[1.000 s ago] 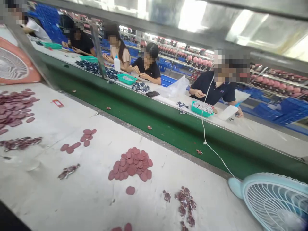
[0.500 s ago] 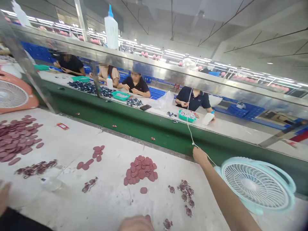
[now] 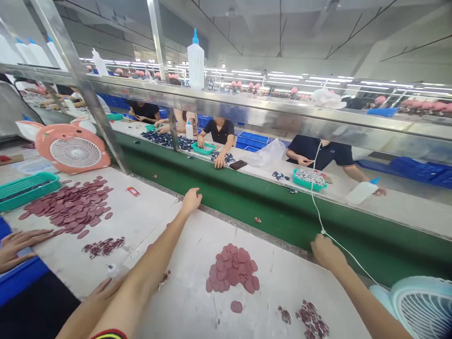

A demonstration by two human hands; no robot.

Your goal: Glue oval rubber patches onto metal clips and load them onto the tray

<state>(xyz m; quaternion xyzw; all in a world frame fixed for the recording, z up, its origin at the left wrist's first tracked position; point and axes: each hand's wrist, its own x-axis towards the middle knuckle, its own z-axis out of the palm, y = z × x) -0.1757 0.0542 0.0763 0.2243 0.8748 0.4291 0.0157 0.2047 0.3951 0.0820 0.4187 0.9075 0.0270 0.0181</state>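
Observation:
My left hand [image 3: 191, 201] reaches over the near edge of the green conveyor belt [image 3: 226, 202], fingers curled together; whatever they hold is hidden. My right hand [image 3: 325, 253] is closed in a blurred fist at the belt's near edge, just below a knot in a white cord [image 3: 318, 207]. Whether it grips the cord I cannot tell. Between my arms lies a heap of dark red oval discs [image 3: 231, 268], with a single disc [image 3: 236, 307] in front. Small dark red and white pieces [image 3: 312, 320] are grouped near my right arm. One similar small piece [image 3: 257, 220] rests on the belt.
A co-worker's hands [image 3: 19, 247] lie at the left, one beside my left forearm. A pink fan [image 3: 76, 148], a green basket [image 3: 30, 190] and more discs [image 3: 70, 205] stand left. A blue fan [image 3: 423, 301] is at the right. A metal shelf [image 3: 240, 101] spans above the belt.
My left hand has come up from the bottom edge and stretched out to the belt. My right hand stays near the knot. The view has swung left, bringing the whole pink fan into sight.

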